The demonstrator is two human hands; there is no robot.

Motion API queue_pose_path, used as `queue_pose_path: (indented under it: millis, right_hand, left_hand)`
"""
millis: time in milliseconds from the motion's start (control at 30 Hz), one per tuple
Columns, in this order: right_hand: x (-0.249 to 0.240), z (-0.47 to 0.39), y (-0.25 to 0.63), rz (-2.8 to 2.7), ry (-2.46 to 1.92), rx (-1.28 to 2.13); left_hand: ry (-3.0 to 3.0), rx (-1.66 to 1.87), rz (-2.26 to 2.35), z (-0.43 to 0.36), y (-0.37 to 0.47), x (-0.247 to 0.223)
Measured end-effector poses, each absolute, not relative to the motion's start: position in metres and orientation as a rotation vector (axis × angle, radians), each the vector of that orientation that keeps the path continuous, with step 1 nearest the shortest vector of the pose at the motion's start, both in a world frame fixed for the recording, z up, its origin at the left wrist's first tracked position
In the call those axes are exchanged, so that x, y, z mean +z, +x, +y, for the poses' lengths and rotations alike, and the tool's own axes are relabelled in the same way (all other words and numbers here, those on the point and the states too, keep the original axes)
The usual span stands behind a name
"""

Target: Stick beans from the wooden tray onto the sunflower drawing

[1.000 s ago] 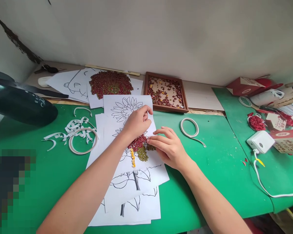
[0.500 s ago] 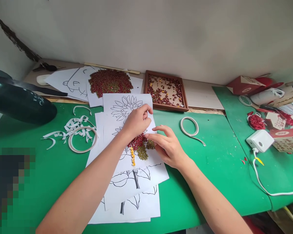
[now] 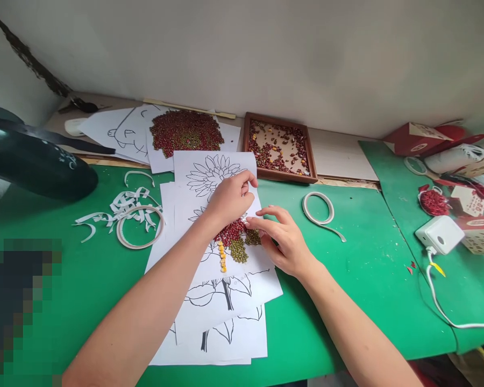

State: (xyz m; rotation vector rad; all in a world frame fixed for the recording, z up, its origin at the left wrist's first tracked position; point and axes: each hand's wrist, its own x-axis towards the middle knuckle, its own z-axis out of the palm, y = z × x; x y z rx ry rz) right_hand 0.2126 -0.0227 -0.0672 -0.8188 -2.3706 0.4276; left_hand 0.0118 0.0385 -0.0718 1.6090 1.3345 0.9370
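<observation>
A white sheet with a line-drawn sunflower (image 3: 212, 174) lies on top of several overlapping printed sheets. Red beans (image 3: 230, 232), green beans (image 3: 237, 251) and a short column of yellow corn kernels (image 3: 222, 257) cover part of its lower half. My left hand (image 3: 232, 199) is over the sheet's right side, its fingers curled in; whatever they hold, if anything, is hidden. Just below and to the right, my right hand (image 3: 284, 239) has its fingers stretched and apart, the fingertips by the edge of the red beans.
Behind the sheets stand a wooden tray (image 3: 280, 176) of mixed beans and kernels and a paper heaped with beans (image 3: 187, 133). Tape rolls (image 3: 304, 201) lie on both sides, with white paper strips (image 3: 131, 201) at left. A dark bottle (image 3: 36, 161) and a white charger (image 3: 439, 235) flank the area.
The whole view has shifted slightly, so things sit a little further right. Both hands keep nearly the same place over the sheet; the right fingers have moved only slightly.
</observation>
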Motion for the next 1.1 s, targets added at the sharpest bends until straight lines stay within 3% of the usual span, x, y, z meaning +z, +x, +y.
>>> queue_pose_path:
  millis: [467,633,933,1100]
  right_hand:
    - [-0.062,-0.025,0.210,-2.427,-0.846,0.330]
    - [-0.061,-0.016,0.222,-2.229,-1.032,0.097]
    - [-0.059,0.120,0.269,-1.814,-1.693,0.000]
    - [-0.065,0.167,0.269,-1.675,-1.685,0.166]
  left_hand:
    - [1.596,0.929,1.339,0.039,0.013,-0.071]
    - [1.573,0.951,1.325,0.038,0.012,-0.072]
    - [1.480,0.904,1.344,0.039,0.012,-0.067]
    - [1.455,0.891,1.358,0.038,0.010,-0.063]
